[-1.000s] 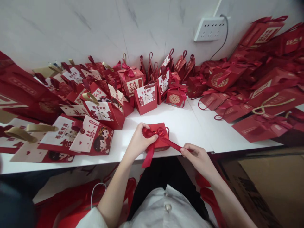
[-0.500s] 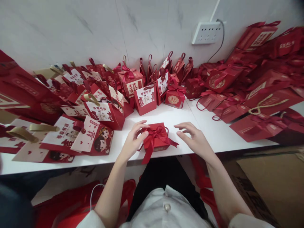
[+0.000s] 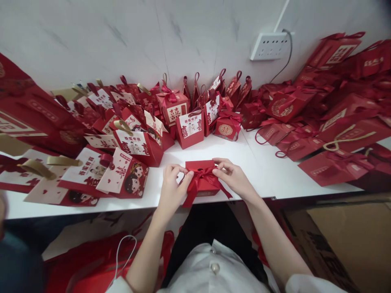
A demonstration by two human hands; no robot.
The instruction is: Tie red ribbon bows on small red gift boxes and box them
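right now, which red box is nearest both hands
The ribbon-tied box at the front edge of the white table, with the left hand and the right hand at its bow; the others lie farther off.

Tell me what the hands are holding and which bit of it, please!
The red ribbon bow: the left hand pinches its left side, the right hand its right side. The small red box under it rests on the white table.

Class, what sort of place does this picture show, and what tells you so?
Probably a small workroom or shop packing area: many decorated boxes crowd a long white table, one red box sits in front with a bow, and cardboard shows below.
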